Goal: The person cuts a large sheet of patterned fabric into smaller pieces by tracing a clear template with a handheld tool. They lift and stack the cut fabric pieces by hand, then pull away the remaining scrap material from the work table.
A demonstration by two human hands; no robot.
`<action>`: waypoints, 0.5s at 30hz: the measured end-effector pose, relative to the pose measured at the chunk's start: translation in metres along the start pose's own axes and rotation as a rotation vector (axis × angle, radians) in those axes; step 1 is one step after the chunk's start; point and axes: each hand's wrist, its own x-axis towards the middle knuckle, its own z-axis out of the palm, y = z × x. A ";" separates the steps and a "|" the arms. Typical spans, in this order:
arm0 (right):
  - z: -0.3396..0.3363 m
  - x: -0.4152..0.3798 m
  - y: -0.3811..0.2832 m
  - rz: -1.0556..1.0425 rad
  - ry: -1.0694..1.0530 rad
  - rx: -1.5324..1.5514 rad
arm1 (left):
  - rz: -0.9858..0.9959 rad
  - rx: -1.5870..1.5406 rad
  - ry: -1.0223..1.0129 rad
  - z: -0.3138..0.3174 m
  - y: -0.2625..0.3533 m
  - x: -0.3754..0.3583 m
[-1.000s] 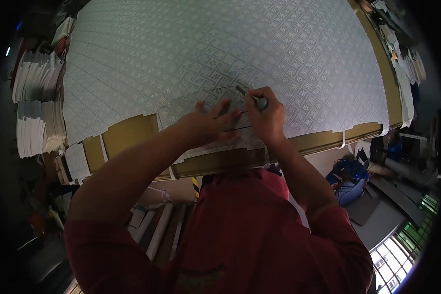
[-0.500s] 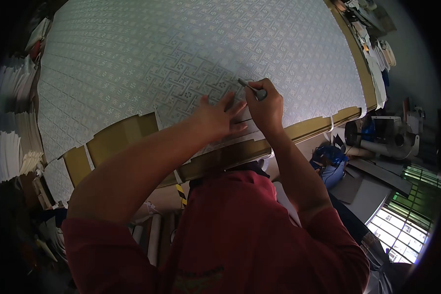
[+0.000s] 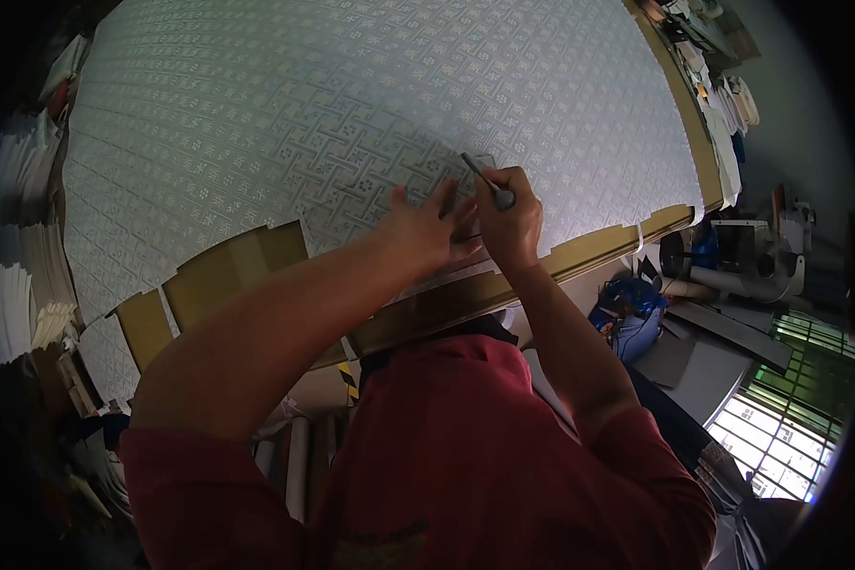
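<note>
A pale grey-blue patterned sheet (image 3: 370, 114) covers most of the table. My left hand (image 3: 429, 228) lies on it near the table's front edge, fingers spread. Just to its right, my right hand (image 3: 510, 217) is wrapped round a tool (image 3: 501, 197) with a rounded dark grey end and a thin shaft. The shaft points up and left, its tip at the sheet beyond my left fingers. Under and beside my left hand the exact edge of the sheet is partly hidden.
The brown table edge (image 3: 579, 249) runs close in front of my body. Stacks of paper (image 3: 8, 309) stand at the far left. To the right are a blue bundle (image 3: 634, 323), a machine-like object (image 3: 746, 249), flat boards and a barred window (image 3: 774, 437).
My right hand has shifted slightly down and left, and the tool stands at a steeper slant. My left hand has stayed nearly in place. The whole view has shifted a little.
</note>
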 end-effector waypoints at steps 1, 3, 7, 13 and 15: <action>-0.003 0.000 -0.003 0.077 -0.038 -0.005 | 0.003 0.000 -0.001 0.002 0.001 0.001; -0.007 0.002 0.001 0.070 -0.060 -0.007 | -0.032 0.017 -0.012 0.004 0.003 0.005; -0.008 0.010 0.008 -0.064 -0.086 -0.011 | 0.024 0.084 -0.057 -0.003 0.000 -0.001; -0.022 0.033 0.012 -0.059 -0.233 0.017 | 0.077 0.140 -0.007 -0.013 0.002 -0.008; -0.027 0.044 0.017 -0.087 -0.291 0.025 | 0.072 0.206 0.013 -0.014 0.004 -0.008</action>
